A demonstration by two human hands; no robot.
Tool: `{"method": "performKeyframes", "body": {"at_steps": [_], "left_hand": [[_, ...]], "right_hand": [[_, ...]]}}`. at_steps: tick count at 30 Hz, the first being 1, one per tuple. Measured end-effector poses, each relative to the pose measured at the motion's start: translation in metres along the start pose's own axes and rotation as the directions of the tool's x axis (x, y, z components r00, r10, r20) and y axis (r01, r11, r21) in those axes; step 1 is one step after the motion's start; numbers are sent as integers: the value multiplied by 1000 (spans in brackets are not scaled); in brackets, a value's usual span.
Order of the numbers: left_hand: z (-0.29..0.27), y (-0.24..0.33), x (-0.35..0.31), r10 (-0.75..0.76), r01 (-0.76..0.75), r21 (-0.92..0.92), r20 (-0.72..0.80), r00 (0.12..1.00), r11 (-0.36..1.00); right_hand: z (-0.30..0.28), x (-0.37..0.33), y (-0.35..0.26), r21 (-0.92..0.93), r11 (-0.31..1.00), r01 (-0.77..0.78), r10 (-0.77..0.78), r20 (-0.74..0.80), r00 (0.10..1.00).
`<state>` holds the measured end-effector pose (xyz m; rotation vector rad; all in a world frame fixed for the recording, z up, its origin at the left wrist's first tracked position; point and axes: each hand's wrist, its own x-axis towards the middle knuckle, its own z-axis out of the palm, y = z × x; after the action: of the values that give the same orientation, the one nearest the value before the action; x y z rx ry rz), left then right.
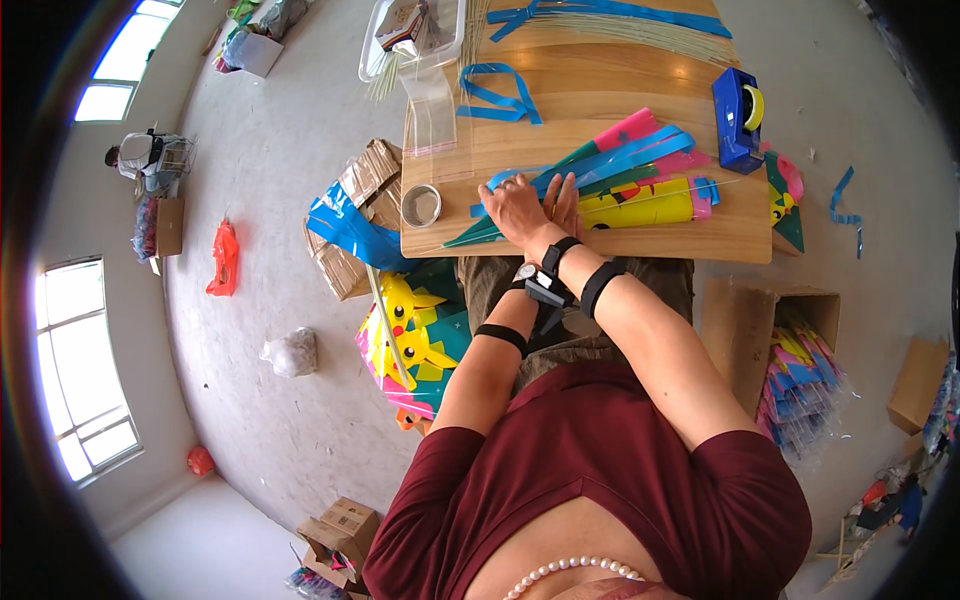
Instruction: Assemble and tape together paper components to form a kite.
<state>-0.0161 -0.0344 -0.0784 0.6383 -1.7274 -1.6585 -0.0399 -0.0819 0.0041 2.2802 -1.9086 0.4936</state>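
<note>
On the wooden table, a rolled plastic kite [640, 205] in green, yellow and pink lies slantwise, with blue ribbon [640, 158] along it. My forearms cross at the wrists. My right hand [515, 212] reaches over to the left, its fingers curled on the blue ribbon near the kite's narrow green end. Partly hidden beside it, my left hand [565, 205] lies on the kite with its fingers stretched out. A roll of tape [421, 205] sits left of my hands, by the table's near left corner.
A blue tape dispenser [738, 120] stands at the table's right edge. Farther back lie a loose blue ribbon [500, 95], clear plastic bags [430, 110], thin sticks [640, 38] and a white bin [455, 50]. Printed kite sheets [405, 330] hang at left; a cardboard box [735, 325] holds packed kites at right.
</note>
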Motion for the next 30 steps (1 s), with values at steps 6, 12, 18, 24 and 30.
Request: {"method": "performKeyframes", "body": {"at_steps": [6,12,18,24,30], "left_hand": [[-1,31,4,156,-120,620,-3,988,775],[2,41,9,303,-129,941,30,953,313],[3,12,7,239,-114,881,1,971,460],[-4,-3,10,98,36,-701,150,984,712],[-8,4,7,-173,61,-972,102,980,-226]], "right_hand": [[-2,-2,-5,46,999,19,-18,-35,999],[-4,-8,-8,66,998,17,-18,15,1000],[-4,-5,-4,80,997,21,-16,-53,998],[-8,3,2,119,993,21,-13,-69,998],[-17,20,17,262,965,31,15,-170,985]]}}
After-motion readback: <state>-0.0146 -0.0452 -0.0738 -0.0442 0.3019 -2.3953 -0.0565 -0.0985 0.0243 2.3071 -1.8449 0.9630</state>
